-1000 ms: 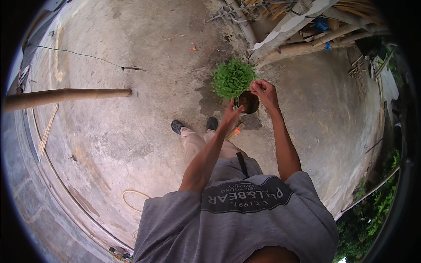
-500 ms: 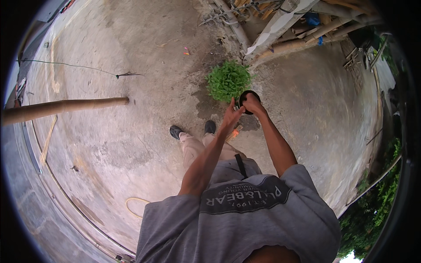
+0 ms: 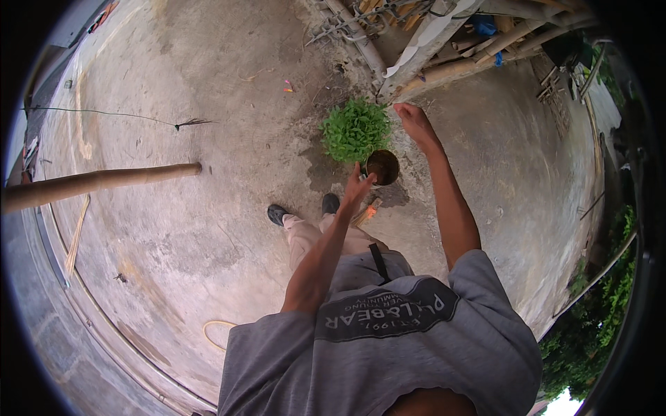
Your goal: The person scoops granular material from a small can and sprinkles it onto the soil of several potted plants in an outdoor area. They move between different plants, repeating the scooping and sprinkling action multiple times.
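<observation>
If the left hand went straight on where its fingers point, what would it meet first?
Most likely the leafy green plant, just ahead of the left hand, though their relative heights are unclear.

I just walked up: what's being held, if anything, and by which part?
The left hand holds the round container by the left side of its rim. Whether the right hand, beside the green plants, holds anything cannot be told.

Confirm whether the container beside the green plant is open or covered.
Open: the container shows an uncovered round mouth and brown inside; how full it is, I cannot tell.
</observation>
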Motion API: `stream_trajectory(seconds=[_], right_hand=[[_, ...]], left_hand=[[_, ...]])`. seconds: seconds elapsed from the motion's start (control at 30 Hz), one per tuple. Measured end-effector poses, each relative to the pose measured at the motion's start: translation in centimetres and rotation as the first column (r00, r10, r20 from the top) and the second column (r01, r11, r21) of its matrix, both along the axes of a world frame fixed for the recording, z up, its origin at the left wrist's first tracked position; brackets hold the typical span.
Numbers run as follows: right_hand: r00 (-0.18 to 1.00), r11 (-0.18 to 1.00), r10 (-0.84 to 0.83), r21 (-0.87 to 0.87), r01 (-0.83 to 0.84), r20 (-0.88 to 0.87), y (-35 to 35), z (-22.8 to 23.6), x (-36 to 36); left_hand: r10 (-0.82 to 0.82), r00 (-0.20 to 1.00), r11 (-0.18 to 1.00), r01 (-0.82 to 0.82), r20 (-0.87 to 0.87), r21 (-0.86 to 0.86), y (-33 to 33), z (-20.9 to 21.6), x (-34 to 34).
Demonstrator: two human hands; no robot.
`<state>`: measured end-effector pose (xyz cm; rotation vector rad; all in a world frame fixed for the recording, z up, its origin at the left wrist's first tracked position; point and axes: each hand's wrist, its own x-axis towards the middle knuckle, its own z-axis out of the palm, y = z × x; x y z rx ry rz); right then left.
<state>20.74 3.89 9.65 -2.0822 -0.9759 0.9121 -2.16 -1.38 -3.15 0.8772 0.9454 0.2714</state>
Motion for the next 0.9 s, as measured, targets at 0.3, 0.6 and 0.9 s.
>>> stream_trajectory(seconds=[0.3,0.6,0.9], right_hand=[[0.933,0.783,0.303,-0.507,-0.36,-0.195,-4.9,-4.2,-6.1],[0.834,0.892,-0.251,-0.451,0.003,-0.491,-5.6,-6.2,-6.9],[0.963,1.0,0.003,0.003,-0.002,-0.268,-0.9,0.1,-3.3]], left_hand=[[-0.004,1.0,0.994,0.006,-0.017,0.105,0.3,2.6,0.3],[-0.015,0.996,0.998,0.02,0.088,-0.052,0.3,3.0,0.2],[-0.018,1.0,0.997,0.016,-0.019,-0.069,0.9,2.7,-0.6]])
